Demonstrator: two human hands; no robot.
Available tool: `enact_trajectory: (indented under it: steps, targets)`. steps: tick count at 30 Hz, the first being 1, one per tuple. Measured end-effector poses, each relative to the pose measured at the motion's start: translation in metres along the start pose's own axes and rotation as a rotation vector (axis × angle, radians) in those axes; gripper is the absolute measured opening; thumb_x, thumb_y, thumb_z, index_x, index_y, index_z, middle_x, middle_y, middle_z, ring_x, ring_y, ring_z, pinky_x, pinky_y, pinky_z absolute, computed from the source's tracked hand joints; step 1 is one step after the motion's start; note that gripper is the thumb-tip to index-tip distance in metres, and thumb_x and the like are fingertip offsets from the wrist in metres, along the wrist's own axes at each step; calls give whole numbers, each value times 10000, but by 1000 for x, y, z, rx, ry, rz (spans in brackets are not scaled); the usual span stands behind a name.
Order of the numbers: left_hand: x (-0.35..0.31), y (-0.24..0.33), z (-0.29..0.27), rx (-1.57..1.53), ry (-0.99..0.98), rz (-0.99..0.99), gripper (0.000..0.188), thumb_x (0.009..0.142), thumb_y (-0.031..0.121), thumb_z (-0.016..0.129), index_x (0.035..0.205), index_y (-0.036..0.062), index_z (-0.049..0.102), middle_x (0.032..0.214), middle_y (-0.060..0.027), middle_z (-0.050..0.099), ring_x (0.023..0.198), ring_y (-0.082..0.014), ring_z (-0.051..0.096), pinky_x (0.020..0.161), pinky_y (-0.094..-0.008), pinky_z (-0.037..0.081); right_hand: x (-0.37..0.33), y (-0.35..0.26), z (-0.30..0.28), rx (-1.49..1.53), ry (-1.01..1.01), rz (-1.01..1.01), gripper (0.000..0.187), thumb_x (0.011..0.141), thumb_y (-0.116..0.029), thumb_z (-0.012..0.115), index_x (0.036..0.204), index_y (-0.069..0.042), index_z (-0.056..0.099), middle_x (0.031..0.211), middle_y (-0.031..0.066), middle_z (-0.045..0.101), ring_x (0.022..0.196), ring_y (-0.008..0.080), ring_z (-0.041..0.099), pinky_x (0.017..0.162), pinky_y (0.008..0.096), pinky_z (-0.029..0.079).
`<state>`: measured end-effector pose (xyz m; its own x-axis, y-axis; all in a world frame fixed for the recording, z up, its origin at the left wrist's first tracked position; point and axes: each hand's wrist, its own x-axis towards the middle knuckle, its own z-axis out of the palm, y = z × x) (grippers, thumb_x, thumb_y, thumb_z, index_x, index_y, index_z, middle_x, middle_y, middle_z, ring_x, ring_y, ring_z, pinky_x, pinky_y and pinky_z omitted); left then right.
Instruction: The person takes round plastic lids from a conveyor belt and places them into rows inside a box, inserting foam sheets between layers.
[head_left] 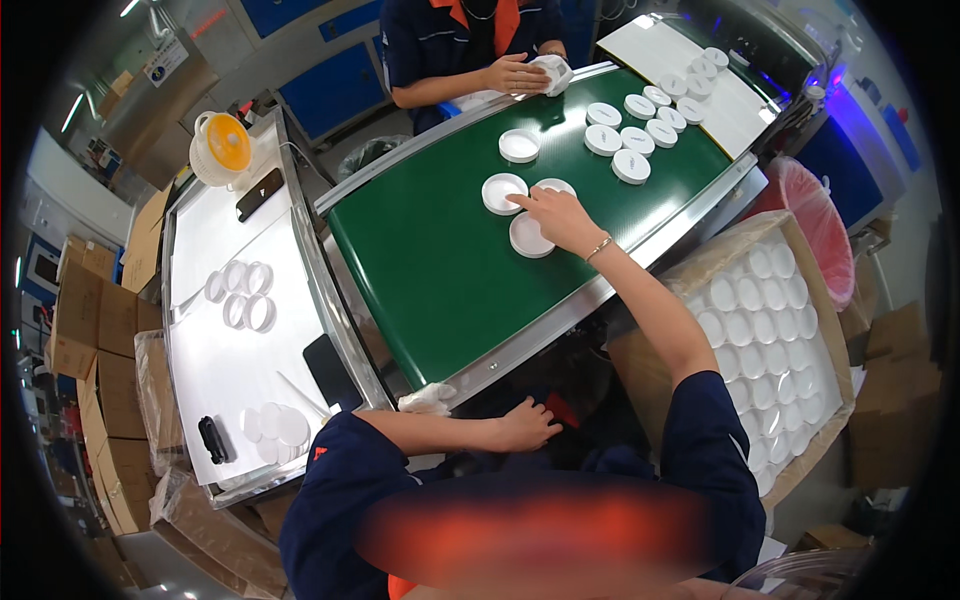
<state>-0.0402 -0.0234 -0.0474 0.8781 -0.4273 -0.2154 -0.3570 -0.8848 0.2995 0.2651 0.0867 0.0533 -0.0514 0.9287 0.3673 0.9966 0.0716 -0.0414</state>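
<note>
Reaching out above the green belt [430,290] with the right hand [555,215], forefinger extended, to the right rim of a shallow white lid [501,193]. Impossible to tell whether gripped there or merely touched. On the same belt, close about that hand: a second lid [525,240], just beside the fingers and closer to the belt's near edge; a third lid [558,184], partly hidden behind them; a fourth lid [519,146], apart, farther across.

Off the belt's near edge, the left hand [528,425], empty, with fingers loosely bent and spread.

Toward the belt's right end, a cluster of printed lids [631,166], with dark marks on top, too small to read. Right of the belt, a carton [640,385] filled with rows of white lids. Left of the belt, on a white table [215,355], a dark phone [260,195] with a small pale mark, unreadable, near a yellow-fronted fan [222,148]. Farther left of the belt, a blurred notice [166,62]. Across the belt, a co-worker's hand [516,74] on a white cloth [552,74].
</note>
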Motion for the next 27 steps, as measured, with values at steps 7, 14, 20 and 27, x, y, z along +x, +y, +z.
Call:
enact_trajectory:
  steps: [7,14,20,27]
  targets:
    - [-1,0,2,15,21,-8,463,849,370,628,1260,164,567,1023,-95,611,950,-256,608,832,-450,463,18,-2,0,80,-255,191,515,828,-430,656,1302,-272,531,965,160,635,854,332,664,712,436,527]
    - [1,-3,13,40,26,-5,491,853,379,620,1293,171,555,1011,-89,605,950,-251,606,843,-449,456,49,-7,3,5,-481,112,663,760,-513,697,1357,-312,488,996,160,676,894,323,676,728,431,543]
    - [1,-2,4,18,-43,-7,507,867,375,606,1323,164,535,1037,-102,579,970,-268,591,854,-453,452,68,-27,-13,-95,-612,148,718,721,-438,775,1364,-312,482,1060,123,690,970,311,675,797,399,559]
    - [-3,1,3,19,-58,-34,511,862,380,610,1320,167,537,1052,-104,586,969,-271,594,851,-443,452,60,-22,-7,29,-543,125,761,688,-397,799,1357,-236,472,953,165,696,865,341,683,771,434,544]
